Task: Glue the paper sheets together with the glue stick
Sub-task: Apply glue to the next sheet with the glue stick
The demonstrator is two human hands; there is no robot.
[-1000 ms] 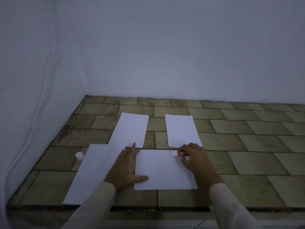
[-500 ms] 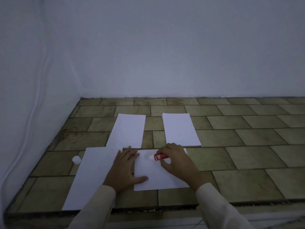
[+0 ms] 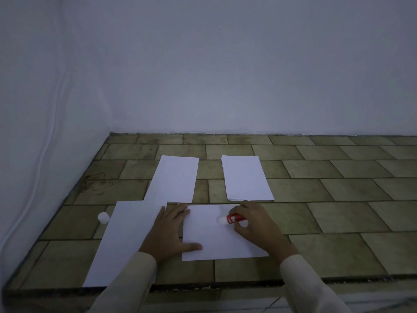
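Observation:
A white paper sheet (image 3: pixel 209 240) lies flat on the tiled surface in front of me. My left hand (image 3: pixel 169 233) rests palm down on its left edge, fingers spread, thumb on the paper. My right hand (image 3: pixel 257 224) grips a red glue stick (image 3: pixel 232 219) laid nearly flat, its white tip pointing left and touching the sheet's upper middle. A long white sheet (image 3: pixel 124 240) lies to the left, partly under my left hand. Two more sheets, one (image 3: pixel 173 178) and another (image 3: pixel 246 178), lie farther back.
The white glue cap (image 3: pixel 103 217) stands on the tiles left of the long sheet. White walls close the back and left, with a white cable (image 3: pixel 42 159) down the left wall. The tiled ledge's front edge (image 3: pixel 216 288) runs just below the sheets.
My right hand has dragged the glue stick leftward from the sheet's top right corner toward its upper middle. My left hand has stayed pressed on the sheet.

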